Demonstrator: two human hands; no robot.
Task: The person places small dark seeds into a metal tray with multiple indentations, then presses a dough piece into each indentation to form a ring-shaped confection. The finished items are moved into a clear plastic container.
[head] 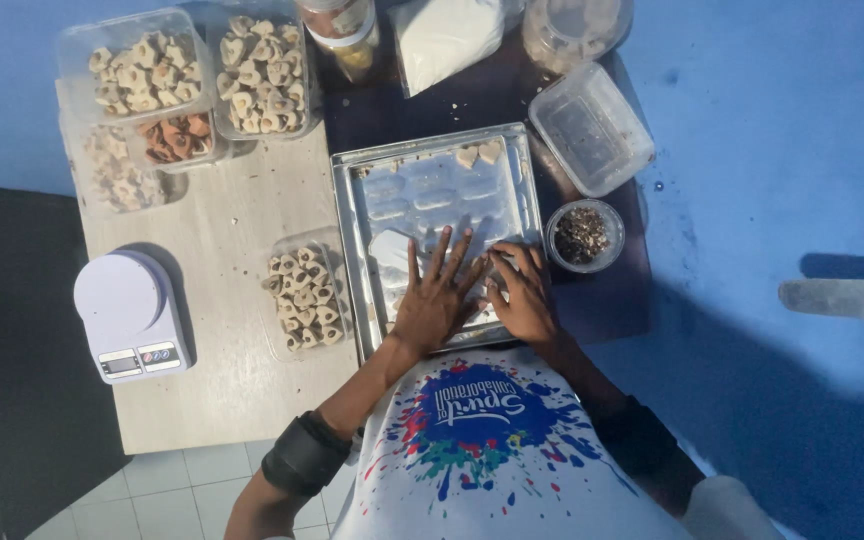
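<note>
Hands: left hand (439,295) spread flat and right hand (522,293) curled, gripping nothing, both press dough (397,250) on the tray (344,240); two cut hearts (479,153) lie at its far edge, most dough uncut.

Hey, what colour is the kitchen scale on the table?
The kitchen scale is white with a pale lilac tint, seen in the head view.

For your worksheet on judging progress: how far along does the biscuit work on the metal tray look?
Done: several tubs hold shaped biscuits, and two pieces sit on the tray. In hand: left hand lies flat on the tray, right hand fingers something beside it. Left: most of the tray is bare.
</note>
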